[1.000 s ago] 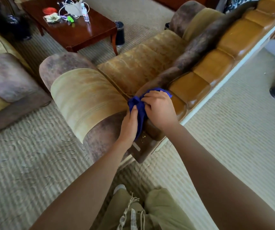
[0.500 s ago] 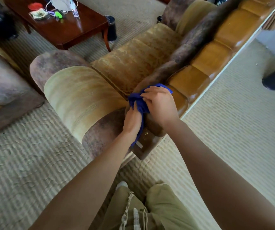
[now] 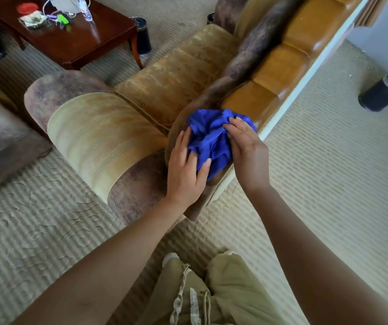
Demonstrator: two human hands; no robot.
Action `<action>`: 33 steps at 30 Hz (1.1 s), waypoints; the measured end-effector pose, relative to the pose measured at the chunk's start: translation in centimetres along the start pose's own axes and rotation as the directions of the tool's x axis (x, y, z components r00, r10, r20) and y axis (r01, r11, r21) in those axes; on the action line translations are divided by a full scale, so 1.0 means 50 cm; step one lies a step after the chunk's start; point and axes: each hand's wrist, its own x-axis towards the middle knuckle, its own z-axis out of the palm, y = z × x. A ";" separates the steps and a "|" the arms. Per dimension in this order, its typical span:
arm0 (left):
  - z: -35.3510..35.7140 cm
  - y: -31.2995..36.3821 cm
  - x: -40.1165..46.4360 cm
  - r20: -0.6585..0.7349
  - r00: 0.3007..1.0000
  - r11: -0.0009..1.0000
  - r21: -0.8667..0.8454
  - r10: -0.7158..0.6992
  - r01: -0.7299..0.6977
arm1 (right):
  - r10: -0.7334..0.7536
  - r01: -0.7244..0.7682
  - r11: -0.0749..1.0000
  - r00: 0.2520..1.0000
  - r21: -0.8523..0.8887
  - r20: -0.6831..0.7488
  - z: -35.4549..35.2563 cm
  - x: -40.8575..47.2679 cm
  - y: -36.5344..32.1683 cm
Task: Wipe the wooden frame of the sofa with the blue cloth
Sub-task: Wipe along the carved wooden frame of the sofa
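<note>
Worn gold-and-brown upholstery covers the sofa (image 3: 169, 76), and its glossy wooden frame (image 3: 279, 69) runs along the top of the backrest toward the far corner of the room. At the near end of that frame, just above the rolled armrest (image 3: 99, 139), the blue cloth (image 3: 209, 134) lies bunched in a loose heap on the rounded wooden corner. The left hand (image 3: 184, 167) lies flat, fingers straight and slightly spread, its fingertips pressing the cloth's lower edge against the frame. The right hand (image 3: 247, 146) comes in from the other side, fingers bent over the cloth's upper fold and gathering it.

To do this well, I'd say the cloth wants flattening into a pad rather than a wad, so more fabric meets the wood. One hand could then press and draw it along the frame's top edge in long strokes, wrapping over the curve and staying off the fabric cushions beside it.
</note>
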 end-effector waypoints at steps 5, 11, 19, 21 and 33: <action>-0.001 0.089 0.103 0.128 0.992 0.958 0.283 0.003 -0.039 | 0.305 -0.273 0.935 0.944 0.224 -0.122 -0.033 0.008 -0.003; 0.008 0.107 0.128 0.209 0.974 0.923 0.353 0.086 -0.157 | 0.517 -0.413 0.786 0.847 0.460 -0.122 -0.043 0.009 -0.012; -0.020 0.063 0.063 0.241 0.868 0.839 0.245 0.433 -0.487 | 0.624 -0.527 0.645 0.781 0.553 0.016 -0.001 -0.115 -0.058; -0.024 0.068 0.069 0.269 0.870 0.839 0.259 0.413 -0.479 | 0.637 -0.534 0.604 0.769 0.592 0.044 -0.003 -0.107 -0.056; 0.005 0.125 0.173 0.483 0.853 0.849 0.352 0.195 -0.394 | 0.747 -0.536 0.413 0.662 0.736 0.063 0.016 -0.045 -0.016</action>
